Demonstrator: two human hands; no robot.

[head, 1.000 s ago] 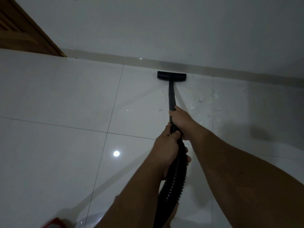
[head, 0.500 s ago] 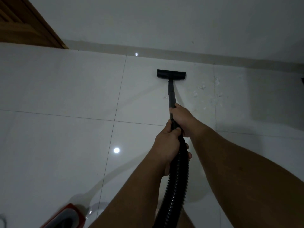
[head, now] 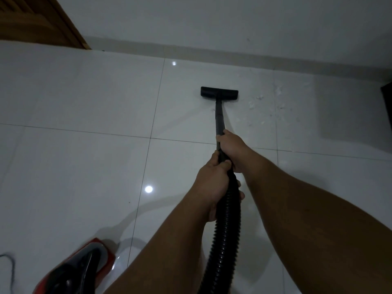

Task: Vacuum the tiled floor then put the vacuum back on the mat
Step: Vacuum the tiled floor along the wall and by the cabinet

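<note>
A black vacuum wand (head: 218,117) ends in a flat black floor nozzle (head: 219,94) resting on the white tiled floor (head: 84,162), a short way off the far wall. My right hand (head: 232,148) grips the wand higher up. Just behind it, my left hand (head: 212,185) grips the top of the ribbed black hose (head: 224,236), which runs down toward me. The red and black vacuum body (head: 78,270) sits on the floor at the lower left. White crumbs (head: 257,100) lie scattered right of the nozzle. No mat shows.
A grey skirting (head: 212,53) and a white wall close the far side. A wooden door frame (head: 53,24) stands at the upper left. A dark object (head: 387,96) pokes in at the right edge. A thin cord (head: 10,264) lies at the lower left.
The nozzle has been drawn back from the skirting toward me. The view has tilted down, so the red vacuum body shows more at the lower left.
</note>
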